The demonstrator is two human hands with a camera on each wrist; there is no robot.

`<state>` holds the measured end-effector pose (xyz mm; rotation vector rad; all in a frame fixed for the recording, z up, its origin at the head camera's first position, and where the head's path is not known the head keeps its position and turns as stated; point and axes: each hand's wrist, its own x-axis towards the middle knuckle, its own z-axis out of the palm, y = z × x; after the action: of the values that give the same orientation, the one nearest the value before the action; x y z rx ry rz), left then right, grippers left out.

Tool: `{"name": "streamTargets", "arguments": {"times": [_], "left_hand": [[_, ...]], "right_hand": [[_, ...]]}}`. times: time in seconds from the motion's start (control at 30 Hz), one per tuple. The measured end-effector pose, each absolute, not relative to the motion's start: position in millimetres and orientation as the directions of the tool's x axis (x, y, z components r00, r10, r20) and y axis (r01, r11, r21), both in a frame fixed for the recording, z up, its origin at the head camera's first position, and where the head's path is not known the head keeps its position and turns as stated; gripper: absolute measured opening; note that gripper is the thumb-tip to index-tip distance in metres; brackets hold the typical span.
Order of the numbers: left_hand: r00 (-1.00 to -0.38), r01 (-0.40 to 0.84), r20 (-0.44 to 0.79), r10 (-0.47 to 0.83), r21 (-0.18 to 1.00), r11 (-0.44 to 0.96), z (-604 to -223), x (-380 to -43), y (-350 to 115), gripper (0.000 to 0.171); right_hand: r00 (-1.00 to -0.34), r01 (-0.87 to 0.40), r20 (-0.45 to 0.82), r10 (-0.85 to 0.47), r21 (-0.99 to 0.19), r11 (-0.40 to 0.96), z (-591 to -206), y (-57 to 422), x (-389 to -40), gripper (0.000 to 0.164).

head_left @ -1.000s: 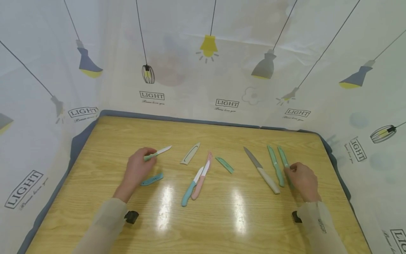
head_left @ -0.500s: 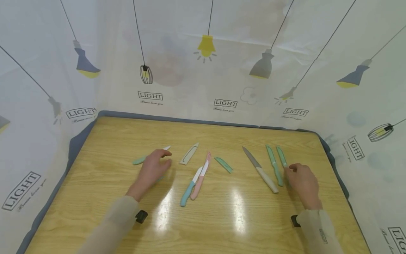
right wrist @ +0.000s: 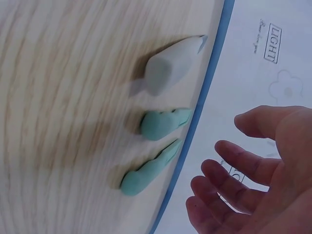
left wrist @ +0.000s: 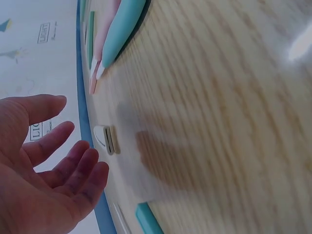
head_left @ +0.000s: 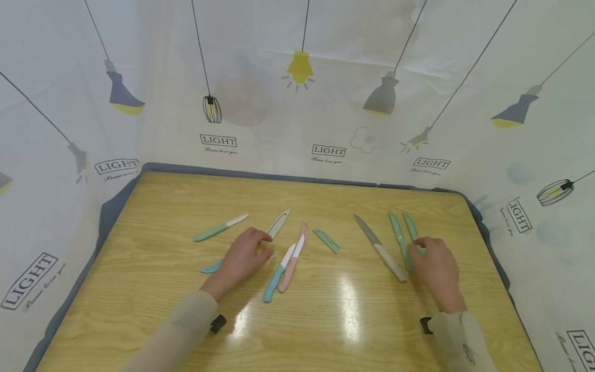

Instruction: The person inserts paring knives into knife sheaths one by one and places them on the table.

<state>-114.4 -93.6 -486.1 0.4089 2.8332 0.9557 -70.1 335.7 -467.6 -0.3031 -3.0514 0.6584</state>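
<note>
A person's two hands hover over a wooden desk (head_left: pixel 153 206) strewn with small knives and blade covers. The left hand (head_left: pixel 241 256), fingers loosely spread and gripping nothing, reaches toward a beige blade cover (head_left: pixel 278 224) lying just beyond its fingertips; the wrist view shows the palm open above the wood. A blue cover (head_left: pixel 211 267) pokes out beside that hand, and a green-handled knife (head_left: pixel 219 228) with a white blade lies apart on its far left side. Just right of the hand, a blue-handled knife (head_left: pixel 278 273) and a pink-handled knife (head_left: pixel 292 265) lie side by side, touching, with a green cover (head_left: pixel 327 241) near them.

The right hand (head_left: pixel 433 268), fingers relaxed and holding nothing, sits at the near ends of two green knives (head_left: pixel 403 236), with a grey-bladed knife (head_left: pixel 380 248) with a beige handle just to its left. The wrist view shows its fingers clear of the handles.

Bare wood runs along the near edge and behind the row of knives, up to the desk's blue-grey rim (head_left: pixel 260 175) and the printed curtain (head_left: pixel 325 103).
</note>
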Motion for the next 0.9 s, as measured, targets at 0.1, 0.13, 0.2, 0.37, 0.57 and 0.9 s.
{"name": "streamTargets", "arguments": {"times": [0.1,0.13,0.2,0.37,0.57,0.9], "left_hand": [[-0.951,0.221,-0.038,0.306,0.605,0.765,-486.3,-111.7,-89.2,0.032],[-0.949,0.226,-0.041,0.313,0.603,0.765,-486.5,-110.9,-87.9,0.033],[-0.945,0.232,-0.051,0.324,0.595,0.770,-487.8,-109.6,-86.0,0.034],[-0.940,0.235,-0.073,0.334,0.573,0.785,-490.7,-107.3,-84.3,0.037],[-0.934,0.225,-0.103,0.341,0.570,0.790,-495.5,-103.3,-83.3,0.041],[-0.923,0.258,-0.089,0.374,0.578,0.775,-498.1,-96.5,-78.6,0.045]], "right_hand": [[-0.983,0.175,-0.025,0.180,-0.411,0.895,-465.5,330.5,-69.6,0.053],[-0.984,0.170,-0.022,0.176,-0.412,0.895,-465.0,328.9,-69.5,0.053],[-0.986,0.157,-0.011,0.167,-0.415,0.896,-464.6,326.0,-69.2,0.051],[-0.989,0.127,0.017,0.146,-0.406,0.905,-464.2,318.0,-68.9,0.048],[-0.989,0.136,-0.003,0.147,-0.392,0.910,-464.1,310.0,-69.1,0.046],[-0.993,0.111,0.002,0.121,-0.386,0.916,-465.0,301.1,-67.9,0.045]]}}
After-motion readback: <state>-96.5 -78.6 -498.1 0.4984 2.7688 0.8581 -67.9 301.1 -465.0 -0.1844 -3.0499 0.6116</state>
